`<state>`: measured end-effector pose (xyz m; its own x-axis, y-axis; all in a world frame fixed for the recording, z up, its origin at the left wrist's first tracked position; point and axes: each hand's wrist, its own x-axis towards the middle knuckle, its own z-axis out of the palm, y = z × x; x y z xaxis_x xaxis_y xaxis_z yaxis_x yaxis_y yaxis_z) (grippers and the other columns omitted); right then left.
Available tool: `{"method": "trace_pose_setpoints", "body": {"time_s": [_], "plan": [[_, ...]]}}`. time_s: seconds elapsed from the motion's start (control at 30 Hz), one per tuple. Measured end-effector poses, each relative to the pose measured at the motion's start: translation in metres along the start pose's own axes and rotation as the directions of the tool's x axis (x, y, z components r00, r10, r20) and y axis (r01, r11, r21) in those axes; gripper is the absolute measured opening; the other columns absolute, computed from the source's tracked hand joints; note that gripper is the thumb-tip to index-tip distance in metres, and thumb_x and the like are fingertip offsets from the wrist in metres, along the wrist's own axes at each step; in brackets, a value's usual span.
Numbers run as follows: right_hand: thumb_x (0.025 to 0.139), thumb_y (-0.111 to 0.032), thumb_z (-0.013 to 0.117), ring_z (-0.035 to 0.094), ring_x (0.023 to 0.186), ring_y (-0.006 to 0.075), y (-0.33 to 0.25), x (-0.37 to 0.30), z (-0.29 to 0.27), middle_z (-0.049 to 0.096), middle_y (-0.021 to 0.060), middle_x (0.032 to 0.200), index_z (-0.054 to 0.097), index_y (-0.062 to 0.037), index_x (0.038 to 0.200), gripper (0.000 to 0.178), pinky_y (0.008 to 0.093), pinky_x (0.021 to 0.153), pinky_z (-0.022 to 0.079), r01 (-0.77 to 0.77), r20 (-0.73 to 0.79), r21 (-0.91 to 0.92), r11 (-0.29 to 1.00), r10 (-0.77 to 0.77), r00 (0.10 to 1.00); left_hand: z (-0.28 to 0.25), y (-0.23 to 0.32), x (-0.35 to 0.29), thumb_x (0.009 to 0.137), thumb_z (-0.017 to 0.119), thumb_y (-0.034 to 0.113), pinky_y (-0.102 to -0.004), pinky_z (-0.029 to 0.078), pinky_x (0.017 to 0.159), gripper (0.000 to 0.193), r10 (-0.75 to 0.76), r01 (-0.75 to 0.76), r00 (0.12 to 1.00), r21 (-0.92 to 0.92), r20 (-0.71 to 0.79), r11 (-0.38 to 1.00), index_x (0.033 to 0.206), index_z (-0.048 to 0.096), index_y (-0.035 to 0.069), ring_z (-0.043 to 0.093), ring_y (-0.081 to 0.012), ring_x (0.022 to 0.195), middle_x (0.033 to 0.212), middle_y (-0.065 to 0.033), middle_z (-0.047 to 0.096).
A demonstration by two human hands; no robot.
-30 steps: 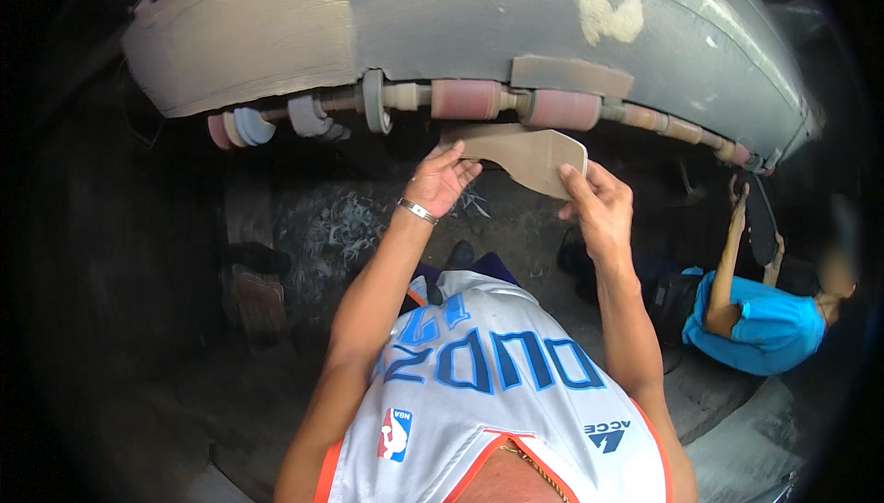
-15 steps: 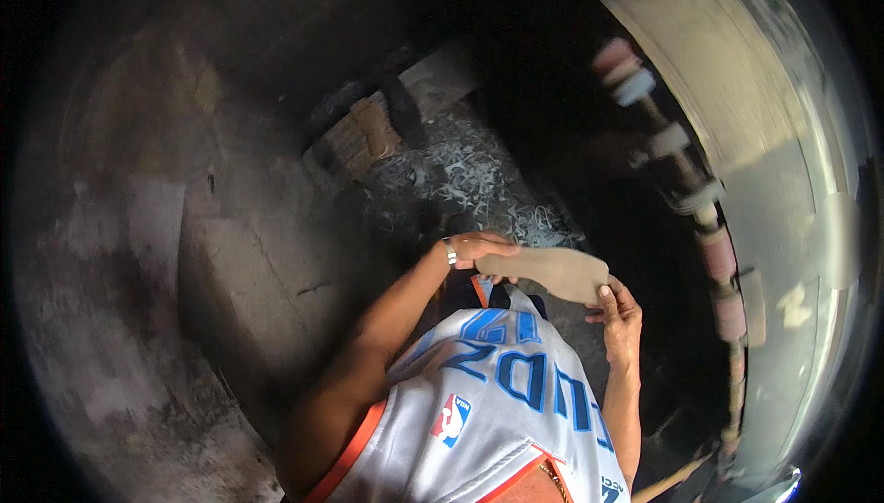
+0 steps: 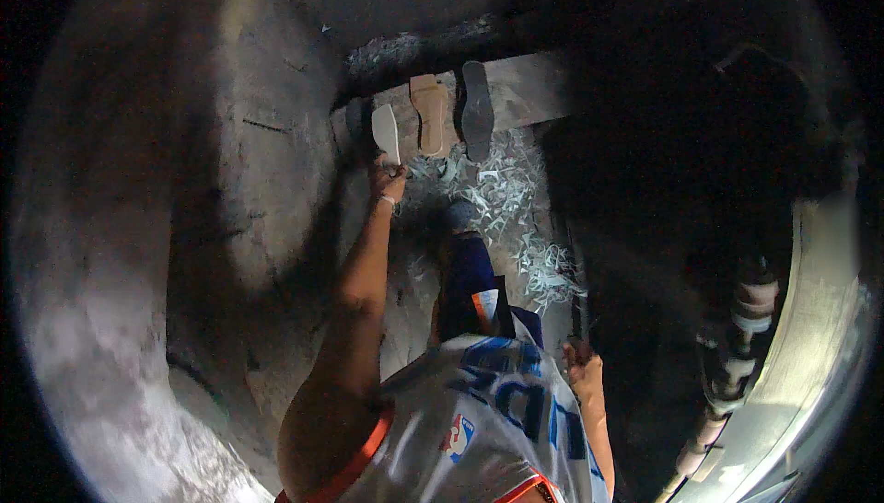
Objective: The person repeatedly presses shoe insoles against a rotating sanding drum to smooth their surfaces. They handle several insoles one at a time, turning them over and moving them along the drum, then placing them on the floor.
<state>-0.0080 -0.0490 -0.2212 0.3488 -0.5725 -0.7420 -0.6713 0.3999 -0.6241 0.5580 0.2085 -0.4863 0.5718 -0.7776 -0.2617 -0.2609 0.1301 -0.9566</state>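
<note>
My left hand (image 3: 389, 178) reaches far forward, its fingers closed on the near end of a pale beige shoe sole (image 3: 386, 135). That sole points away from me, beside a tan sole (image 3: 429, 121) to its right. Further right lies a black sole (image 3: 476, 112). A dark shape (image 3: 357, 119), partly lost in shadow, is just left of the held sole. Low on the right, near my body, my right hand (image 3: 585, 370) has its fingers curled in. Whether anything is inside them is hidden by shadow.
Pale curled trimmings (image 3: 502, 199) litter the floor ahead of my feet. A grey board (image 3: 527, 89) lies at the back. On the right, a shaft with several rollers (image 3: 757, 296) runs beside a pale curved panel (image 3: 810, 300). A worn wall (image 3: 267, 126) stands left.
My left hand has carried the beige sole forward to the other soles. The right hand has let go of it and drawn down beside my body. The view has turned.
</note>
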Motion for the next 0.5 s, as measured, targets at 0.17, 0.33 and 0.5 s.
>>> {"method": "trace_pose_setpoints", "body": {"time_s": [0.17, 0.33, 0.5], "plan": [[0.102, -0.037, 0.067, 0.074, 0.096, 0.0172, -0.025, 0.038, 0.025, 0.077, 0.0085, 0.117, 0.070, -0.0046, 0.135, 0.047, 0.0303, 0.073, 0.058, -0.051, 0.175, 0.240, 0.970, 0.009, 0.985, 0.035, 0.045, 0.073, 0.097, 0.067, 0.031, -0.0445, 0.050, 0.100, 0.053, -0.365, 0.518, 0.636, -0.726, 0.681, -0.452, 0.142, 0.056, 0.006, 0.058, -0.0236, 0.120, 0.131, -0.0122, 0.064], [0.096, -0.001, 0.065, 0.075, 0.105, 0.0248, -0.057, 0.057, 0.061, 0.079, 0.0107, 0.120, 0.077, -0.0034, 0.125, 0.032, 0.0357, 0.084, 0.061, -0.135, 0.026, -0.017, 0.991, 0.136, 0.990, 0.029, 0.041, 0.117, 0.100, 0.062, 0.039, -0.0468, 0.046, 0.108, 0.057, 0.024, 0.687, 0.657, -0.586, 0.753, -0.429, 0.146, 0.056, 0.007, 0.054, -0.0281, 0.131, 0.141, -0.0140, 0.060], [0.102, -0.016, 0.069, 0.076, 0.092, 0.0217, -0.076, 0.067, 0.074, 0.079, 0.0098, 0.111, 0.075, -0.0062, 0.129, 0.029, 0.0340, 0.074, 0.060, 0.049, 0.021, -0.532, 0.845, -0.044, 0.999, 0.004, 0.033, 0.166, 0.102, 0.058, 0.047, -0.0492, 0.042, 0.116, 0.062, 0.271, 0.661, 0.751, -0.687, 0.603, -0.302, 0.151, 0.055, 0.008, 0.050, -0.0326, 0.142, 0.152, -0.0158, 0.057]]}}
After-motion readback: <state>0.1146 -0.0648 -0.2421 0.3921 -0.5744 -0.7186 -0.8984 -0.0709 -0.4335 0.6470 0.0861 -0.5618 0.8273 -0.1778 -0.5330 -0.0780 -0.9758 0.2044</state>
